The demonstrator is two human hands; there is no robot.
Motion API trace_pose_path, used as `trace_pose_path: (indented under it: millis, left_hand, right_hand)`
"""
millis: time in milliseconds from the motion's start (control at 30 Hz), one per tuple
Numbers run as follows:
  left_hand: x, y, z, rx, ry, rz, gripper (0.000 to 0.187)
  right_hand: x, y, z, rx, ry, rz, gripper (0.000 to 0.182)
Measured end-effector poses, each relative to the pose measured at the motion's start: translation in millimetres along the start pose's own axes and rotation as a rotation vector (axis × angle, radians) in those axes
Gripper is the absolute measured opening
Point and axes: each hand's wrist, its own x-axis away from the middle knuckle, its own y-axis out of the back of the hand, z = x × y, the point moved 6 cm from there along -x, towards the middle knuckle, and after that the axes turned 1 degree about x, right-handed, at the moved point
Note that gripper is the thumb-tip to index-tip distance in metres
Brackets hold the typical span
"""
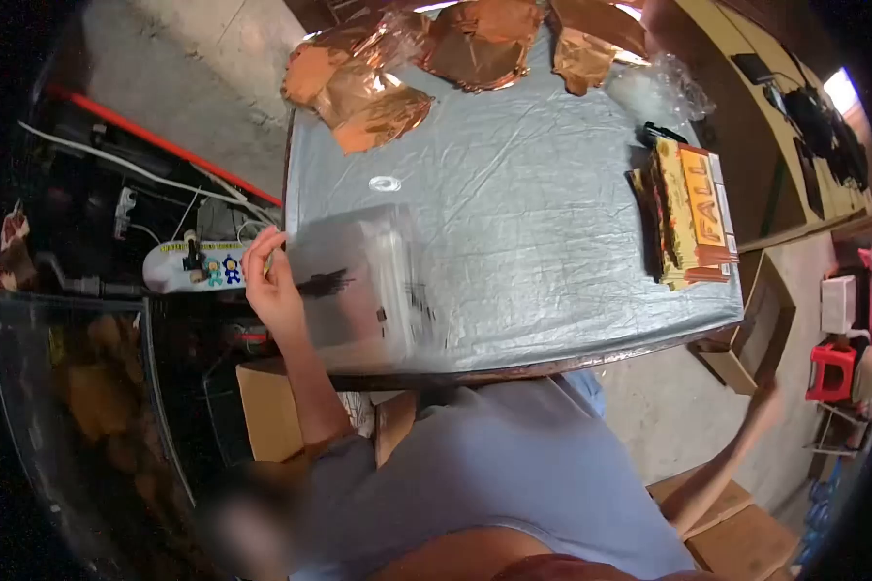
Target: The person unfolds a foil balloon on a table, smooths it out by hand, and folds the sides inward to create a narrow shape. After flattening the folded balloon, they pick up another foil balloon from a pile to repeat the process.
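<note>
A stack of clear plastic bags (pixel 363 290) with black print lies at the left front of the table, partly blurred. My left hand (pixel 273 286) is raised at its left edge, fingers loosely bent and apart, with nothing seen between them. Out to the right, beyond the table's corner, my right hand (pixel 767 399) hangs beside an open cardboard box (pixel 751 339). Its fingers are small and overlap the box edge, so I cannot tell whether it holds anything. A stack of packs marked FALL (pixel 702 213) sits at the table's right side.
Grey plastic sheeting covers the table (pixel 523 232). Crumpled copper-coloured foil (pixel 480 48) and clear plastic wrap (pixel 654 87) lie along its far side. A skateboard deck (pixel 179 266) is left of the table. A red stool (pixel 828 373) stands far right.
</note>
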Motion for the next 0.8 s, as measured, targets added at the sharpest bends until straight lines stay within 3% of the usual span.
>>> trace_pose_path:
  millis: [67,133,200,233,300,367,433,500,600,667,800]
  left_hand:
    - [-10.2,-11.8,4.4,0.001,-0.002,0.047,0.027]
    - [-24.5,-40.0,-35.7,-0.037,-0.070,0.097,0.026]
    - [-41.0,-75.8,-57.1,-0.083,-0.164,0.167,0.025]
    - [-50.0,-97.2,-58.7,-0.083,-0.225,0.202,0.024]
    - [-62.2,-147.5,-59.6,-0.103,-0.320,0.278,0.023]
    - [-68.3,-206.4,-48.7,-0.143,-0.368,0.368,0.023]
    - [-72.2,-263.1,-30.8,-0.208,-0.424,0.463,0.022]
    - [-84.4,-313.0,-17.8,-0.255,-0.477,0.506,0.021]
    - [-100.6,-376.5,-10.5,-0.353,-0.603,0.509,0.021]
    - [-106.1,-394.2,-24.4,-0.383,-0.755,0.283,0.009]
    - [-111.4,-432.6,-9.5,-0.625,-0.857,0.278,0.008]
  right_hand:
    - [32.2,-136.9,135.4,0.818,0.313,-0.032,0.041]
    - [45.6,-265.2,219.3,0.900,0.475,0.060,0.033]
    - [53.1,-370.1,237.3,0.632,0.440,0.296,0.035]
    - [50.8,-412.8,231.4,0.614,0.652,0.414,0.037]
    - [65.2,-512.0,229.6,0.609,0.584,0.648,0.038]
    - [73.5,-594.7,199.0,0.724,0.826,0.878,0.038]
    - [81.5,-663.8,165.3,0.604,0.848,1.004,0.028]
    - [73.4,-722.5,121.7,0.634,0.992,1.040,0.025]
    - [55.0,-779.1,88.7,0.699,0.991,0.991,0.024]
    - [36.6,-801.7,77.2,0.779,0.932,0.870,0.027]
    - [10.3,-835.6,54.1,0.813,0.930,0.883,0.035]
